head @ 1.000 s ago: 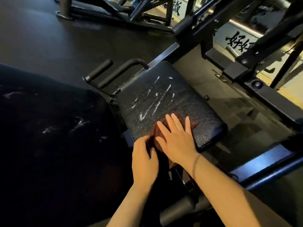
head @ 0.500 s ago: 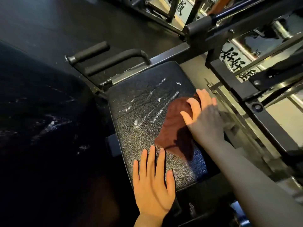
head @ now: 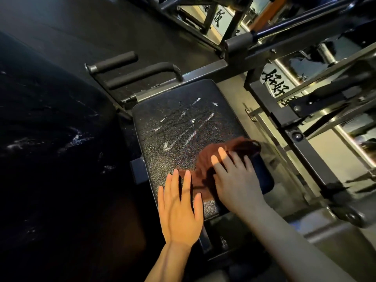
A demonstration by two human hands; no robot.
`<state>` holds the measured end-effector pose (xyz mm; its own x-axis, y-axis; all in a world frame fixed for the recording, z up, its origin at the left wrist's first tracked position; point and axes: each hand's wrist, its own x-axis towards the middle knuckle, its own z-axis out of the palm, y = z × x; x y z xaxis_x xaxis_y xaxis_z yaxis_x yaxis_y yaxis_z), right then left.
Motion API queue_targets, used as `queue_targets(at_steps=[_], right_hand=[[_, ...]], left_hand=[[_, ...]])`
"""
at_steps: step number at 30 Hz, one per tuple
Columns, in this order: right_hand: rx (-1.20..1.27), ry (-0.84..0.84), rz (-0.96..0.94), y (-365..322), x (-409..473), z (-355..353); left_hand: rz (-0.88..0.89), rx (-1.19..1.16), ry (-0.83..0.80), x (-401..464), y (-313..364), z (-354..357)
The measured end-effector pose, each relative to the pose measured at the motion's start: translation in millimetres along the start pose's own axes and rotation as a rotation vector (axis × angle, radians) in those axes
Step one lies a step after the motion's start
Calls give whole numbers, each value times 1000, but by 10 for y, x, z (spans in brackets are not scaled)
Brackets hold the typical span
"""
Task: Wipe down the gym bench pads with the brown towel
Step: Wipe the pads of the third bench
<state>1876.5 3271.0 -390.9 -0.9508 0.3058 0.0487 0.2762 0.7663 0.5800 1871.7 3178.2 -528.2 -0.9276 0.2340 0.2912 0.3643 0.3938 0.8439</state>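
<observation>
A black seat pad (head: 175, 123) with white streaks across its middle fills the centre of the head view. The brown towel (head: 205, 163) lies spread on the pad's near right part, one end bunched near the right edge. My right hand (head: 236, 180) presses flat on the towel, fingers straight and spread. Flat on the pad's near left edge rests my left hand (head: 179, 208), fingertips touching the towel's left corner. A larger black pad (head: 46, 139) with faint white marks lies to the left.
Two padded handle bars (head: 130, 72) stick out behind the seat pad on the left. A dark steel machine frame (head: 289, 127) runs along the right side and across the back. Dark rubber floor lies beyond at the upper left.
My right hand has drawn the towel back from the pad's far right towards the near right edge. My left hand stays flat at the near edge, and now touches the towel.
</observation>
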Motion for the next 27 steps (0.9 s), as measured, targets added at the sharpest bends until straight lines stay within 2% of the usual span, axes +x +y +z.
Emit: queue_targets(at_steps=[3, 7, 11, 17, 22, 27], right_hand=[[-76, -34, 50, 37, -173, -68], [-49, -47, -34, 151, 11, 24], [-44, -121, 46, 191, 697, 26], [-56, -9, 109, 159, 1747, 78], [-17, 67, 40, -4, 2306, 65], [-1, -9, -125, -121, 2022, 82]], left_hand=[[-5, -6, -10, -7, 5, -17], [-10, -20, 40, -28, 16, 5], [-39, 17, 94, -23, 46, 21], [-24, 42, 157, -23, 30, 79], [5, 85, 161, -23, -2, 128], [-8, 86, 126, -5, -11, 98]])
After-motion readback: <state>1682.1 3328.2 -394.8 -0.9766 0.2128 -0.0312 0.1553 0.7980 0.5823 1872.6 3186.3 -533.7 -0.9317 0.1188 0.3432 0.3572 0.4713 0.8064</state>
